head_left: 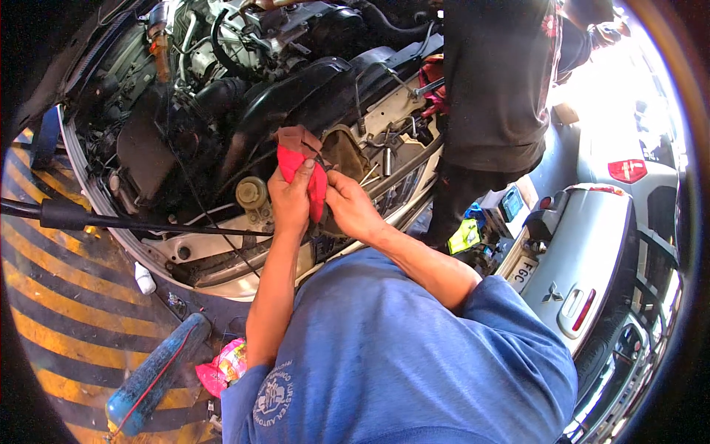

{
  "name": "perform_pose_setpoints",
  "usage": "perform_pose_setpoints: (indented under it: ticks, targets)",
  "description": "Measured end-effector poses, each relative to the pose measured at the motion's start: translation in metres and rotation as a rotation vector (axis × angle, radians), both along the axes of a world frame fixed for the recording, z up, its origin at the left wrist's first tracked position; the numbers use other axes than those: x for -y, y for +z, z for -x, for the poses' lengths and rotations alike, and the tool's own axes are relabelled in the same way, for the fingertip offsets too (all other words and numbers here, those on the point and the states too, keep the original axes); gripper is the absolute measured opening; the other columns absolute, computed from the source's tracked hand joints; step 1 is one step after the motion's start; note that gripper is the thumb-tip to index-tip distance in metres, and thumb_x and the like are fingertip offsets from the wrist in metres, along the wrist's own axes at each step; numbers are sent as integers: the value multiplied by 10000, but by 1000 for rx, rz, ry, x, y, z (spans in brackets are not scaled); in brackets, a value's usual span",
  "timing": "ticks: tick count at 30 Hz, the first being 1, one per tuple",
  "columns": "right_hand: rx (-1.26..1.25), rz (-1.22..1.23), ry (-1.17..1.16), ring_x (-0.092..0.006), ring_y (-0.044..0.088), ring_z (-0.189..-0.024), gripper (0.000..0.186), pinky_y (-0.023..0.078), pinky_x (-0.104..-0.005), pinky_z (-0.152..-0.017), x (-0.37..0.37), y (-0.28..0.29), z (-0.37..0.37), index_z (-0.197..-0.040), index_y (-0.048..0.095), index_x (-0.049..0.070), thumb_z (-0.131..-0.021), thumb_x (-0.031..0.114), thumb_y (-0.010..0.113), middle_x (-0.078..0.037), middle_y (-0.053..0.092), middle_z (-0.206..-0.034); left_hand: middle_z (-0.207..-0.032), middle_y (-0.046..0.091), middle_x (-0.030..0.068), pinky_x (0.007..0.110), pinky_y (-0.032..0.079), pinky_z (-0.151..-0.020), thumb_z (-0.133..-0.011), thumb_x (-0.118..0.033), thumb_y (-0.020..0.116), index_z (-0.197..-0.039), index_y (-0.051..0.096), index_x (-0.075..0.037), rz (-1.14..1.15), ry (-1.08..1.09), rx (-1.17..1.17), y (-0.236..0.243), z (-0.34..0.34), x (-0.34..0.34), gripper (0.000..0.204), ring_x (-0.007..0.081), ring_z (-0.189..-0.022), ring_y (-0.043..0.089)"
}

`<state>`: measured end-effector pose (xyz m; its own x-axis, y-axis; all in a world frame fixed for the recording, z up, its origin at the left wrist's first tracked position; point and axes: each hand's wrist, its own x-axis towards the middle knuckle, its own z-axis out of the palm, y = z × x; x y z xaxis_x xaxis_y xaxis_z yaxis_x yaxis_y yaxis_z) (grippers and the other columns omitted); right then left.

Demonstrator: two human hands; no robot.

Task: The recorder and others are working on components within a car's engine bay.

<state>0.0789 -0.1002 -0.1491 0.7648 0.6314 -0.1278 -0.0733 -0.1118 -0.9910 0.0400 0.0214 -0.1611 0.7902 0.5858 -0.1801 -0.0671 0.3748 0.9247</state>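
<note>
Head view: a red cloth (316, 191) is held up between the left hand (290, 203) and the right hand (353, 209), above the near side of an open engine bay (288, 100). By the look of it, something small is being wiped or worked within the cloth; whether a part is wrapped inside cannot be told, since the folds and fingers hide it.

The left hand is closed around the cloth, with the thumb laid along its front and the fingers curled out of sight behind. The right hand is drawn together, its thumb and fingers pinching at the cloth's right side; a small dark shape shows there, but it cannot be made out.

For the next move, a steady grip on the left seems called for while the right fingers are worked along the folds, with care that nothing small is dropped into the bay.

A round cap (251, 192) is seen just left of the left hand, and a black rod (148, 222) is stretched in from the left. To the right, a socket (387, 161) is set among tools on the front panel (381, 111), near a co-worker in dark clothes (495, 89).
</note>
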Motion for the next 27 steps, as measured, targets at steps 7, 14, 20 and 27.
perform_pose_setpoints:
  ticks: [7,14,20,27]
  targets:
    - [-282,-71,16,-66,434,-628,178,368,-266,-548,3,23,-1,-888,553,40,-1004,171,520,31,475,-701,-1033,710,52,297,524,-826,-976,-246,606,-1141,651,-50,383,-140,25,-1,-8,-22,260,143,-904,676]
    - [-535,-129,-133,-36,312,-459,192,237,-231,-408,17,36,-20,-843,490,125,-1011,213,520,61,391,-618,-1278,642,96,415,465,-1051,-1006,-331,500,-1327,557,-46,799,-132,247,-8,14,-22,432,243,-1186,616]
    - [-180,-18,32,-88,456,-697,154,408,-278,-620,7,15,-13,-905,555,31,-988,138,482,-5,511,-738,-1011,676,30,297,509,-825,-974,-215,615,-1171,613,-38,155,-207,-14,0,18,-5,265,132,-889,643]
    - [-7,27,14,-96,460,-758,169,431,-295,-667,15,13,-9,-902,530,-9,-997,124,485,-46,511,-757,-840,657,5,250,477,-681,-962,-209,652,-1024,641,-64,-134,-66,25,6,0,3,158,96,-742,609]
